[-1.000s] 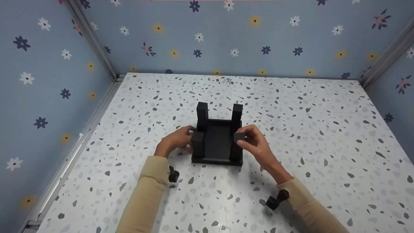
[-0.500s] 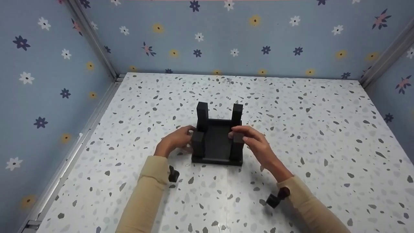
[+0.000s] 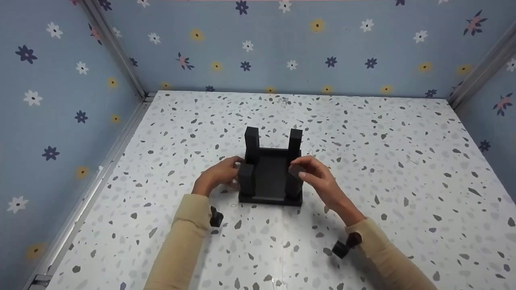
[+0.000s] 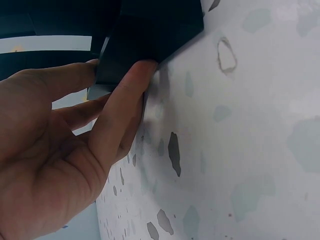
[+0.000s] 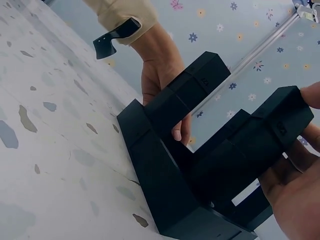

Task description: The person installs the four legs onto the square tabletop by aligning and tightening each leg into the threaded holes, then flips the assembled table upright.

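Observation:
A small black table (image 3: 271, 177), legs up, lies on the speckled surface, with several square legs rising from its corners. My left hand (image 3: 221, 174) holds its left edge beside the near left leg (image 3: 246, 177); in the left wrist view, the fingers (image 4: 120, 110) bend against the black edge. My right hand (image 3: 320, 179) pinches the top of the near right leg (image 3: 295, 171) between thumb and fingers. Seen from the right wrist, that leg (image 5: 282, 120) looks turned, its upper section out of line with the lower one. Part of the left hand is hidden behind the black parts.
The white speckled tabletop (image 3: 383, 161) stretches out all around. Blue flowered panels (image 3: 282, 48) stand at the back and sides, joined by metal rails (image 3: 121, 52). A black wrist mount (image 3: 346, 245) hangs from the right sleeve, another (image 3: 216, 217) from the left.
My right fingers opened round the near right leg, shifted their hold and pinched it again. Its top has turned from square-on to angled. My left hand and the table have stayed in place.

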Demonstrator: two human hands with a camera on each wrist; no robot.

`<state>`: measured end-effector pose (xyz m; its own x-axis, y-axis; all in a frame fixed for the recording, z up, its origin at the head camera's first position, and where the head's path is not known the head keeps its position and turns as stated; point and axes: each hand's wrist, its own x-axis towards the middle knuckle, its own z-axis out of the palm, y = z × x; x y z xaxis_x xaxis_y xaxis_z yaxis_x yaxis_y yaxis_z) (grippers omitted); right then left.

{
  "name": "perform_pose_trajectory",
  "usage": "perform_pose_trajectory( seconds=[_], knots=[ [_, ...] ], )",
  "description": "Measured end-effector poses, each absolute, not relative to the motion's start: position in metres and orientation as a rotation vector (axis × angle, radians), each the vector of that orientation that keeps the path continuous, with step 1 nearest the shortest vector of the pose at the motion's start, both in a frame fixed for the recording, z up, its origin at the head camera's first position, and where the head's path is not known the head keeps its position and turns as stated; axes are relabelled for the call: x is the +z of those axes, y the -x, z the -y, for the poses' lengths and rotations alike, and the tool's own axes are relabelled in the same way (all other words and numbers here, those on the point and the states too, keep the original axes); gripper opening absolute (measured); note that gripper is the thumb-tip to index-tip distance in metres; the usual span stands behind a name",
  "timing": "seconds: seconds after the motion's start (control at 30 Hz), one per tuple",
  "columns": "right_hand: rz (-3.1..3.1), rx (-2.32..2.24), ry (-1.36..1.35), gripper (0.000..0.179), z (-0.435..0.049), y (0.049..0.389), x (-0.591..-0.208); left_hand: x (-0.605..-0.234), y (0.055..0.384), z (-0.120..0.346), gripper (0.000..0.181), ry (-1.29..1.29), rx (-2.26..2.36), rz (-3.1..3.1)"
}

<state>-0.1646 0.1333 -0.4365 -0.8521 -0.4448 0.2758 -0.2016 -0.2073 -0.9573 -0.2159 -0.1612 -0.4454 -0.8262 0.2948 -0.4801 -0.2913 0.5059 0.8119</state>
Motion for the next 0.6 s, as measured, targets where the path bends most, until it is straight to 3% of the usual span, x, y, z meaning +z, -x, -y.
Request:
perform_pose_trajectory(
  seconds=[0.33,0.6],
  knots=[
    [-2.011,-2.17,0.619,0.033,-0.1326,0.1626,-0.4393,-0.4448,0.2151,0.1608,0.053,0.009,1.349,-2.154],
    [-2.054,-2.182,0.647,0.03,-0.133,0.1623,-0.4424,-0.4451,0.2153,0.1607,0.052,0.004,1.321,-2.174]
  ],
)
